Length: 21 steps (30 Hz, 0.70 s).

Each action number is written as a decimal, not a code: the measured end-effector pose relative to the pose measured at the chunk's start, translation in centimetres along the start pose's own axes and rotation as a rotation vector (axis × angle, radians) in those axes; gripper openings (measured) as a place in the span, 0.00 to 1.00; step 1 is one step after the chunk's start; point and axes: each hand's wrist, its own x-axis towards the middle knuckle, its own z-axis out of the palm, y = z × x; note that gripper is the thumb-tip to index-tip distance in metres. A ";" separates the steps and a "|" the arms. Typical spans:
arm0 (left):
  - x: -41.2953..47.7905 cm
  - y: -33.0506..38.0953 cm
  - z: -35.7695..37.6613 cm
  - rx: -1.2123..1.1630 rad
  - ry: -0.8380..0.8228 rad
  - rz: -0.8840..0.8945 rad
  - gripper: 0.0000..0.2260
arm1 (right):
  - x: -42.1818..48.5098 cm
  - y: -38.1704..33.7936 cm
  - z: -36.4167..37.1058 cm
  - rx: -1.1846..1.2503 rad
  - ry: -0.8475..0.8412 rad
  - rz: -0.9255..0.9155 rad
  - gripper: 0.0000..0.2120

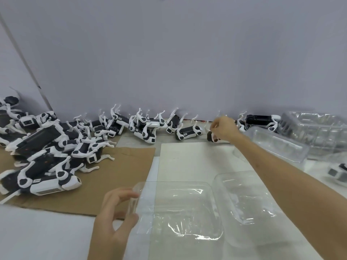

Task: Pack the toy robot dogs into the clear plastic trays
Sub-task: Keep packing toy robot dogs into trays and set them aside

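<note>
We take the near tray (187,212) as our marker. It lies hollow side up on the white surface (197,162), right in front of us. Our left hand (116,212) grips its left rim, with fingers and thumb curled round the clear wall.

Just right of the near tray lies a second tray (244,199). Their edges are touching or overlapping (the clear plastic makes it hard to tell which), and our right forearm crosses above it.

Well beyond the near tray and a little to its right, at the foot of the wall (169,53), our right hand (223,128) curls down onto the far dog (213,137). It pinches what looks like a white leg, though blur hides the exact hold.

Straight beyond the near tray, a row of dogs (146,128) lies along the wall, many with legs in the air. Beyond it to the left, a heap of toy robot dogs (47,147) spreads over a cardboard sheet (122,166). Beyond it to the right stands a stack of trays (309,132), and nearer on that side a lone dog (338,172) sits at the frame's edge.
</note>
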 end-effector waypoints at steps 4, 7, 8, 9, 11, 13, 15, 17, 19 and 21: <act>-0.4 1.0 -0.1 0.105 0.056 0.104 0.09 | -3.5 -3.3 -3.6 0.683 0.023 0.008 0.06; -0.4 2.8 -0.6 0.160 0.135 0.217 0.14 | -8.4 -6.0 -6.2 0.960 -0.007 -0.088 0.06; -0.3 3.6 -0.8 0.157 0.131 0.232 0.15 | -10.2 -7.0 -6.9 0.971 0.005 -0.128 0.06; -0.2 4.5 -0.8 0.159 0.099 0.243 0.17 | -12.0 -8.0 -7.4 0.977 0.026 -0.167 0.05; 0.0 6.5 -0.1 0.150 -0.025 0.244 0.23 | -15.3 -10.0 -8.3 1.034 0.063 -0.225 0.05; 0.3 8.5 1.3 0.095 -0.167 0.205 0.33 | -18.0 -11.5 -9.2 1.145 0.079 -0.233 0.04; 0.5 10.3 3.1 0.029 -0.229 0.212 0.36 | -19.9 -12.4 -9.9 1.284 0.046 -0.204 0.04; 0.7 11.4 4.6 -0.088 -0.192 0.229 0.31 | -21.3 -12.6 -10.8 1.411 -0.038 -0.149 0.04; 0.6 12.0 5.3 -0.206 -0.156 0.225 0.24 | -22.0 -12.1 -11.8 1.415 -0.080 -0.148 0.04; 0.4 12.2 5.5 -0.261 -0.179 0.221 0.20 | -22.4 -10.8 -13.2 1.086 0.033 -0.315 0.07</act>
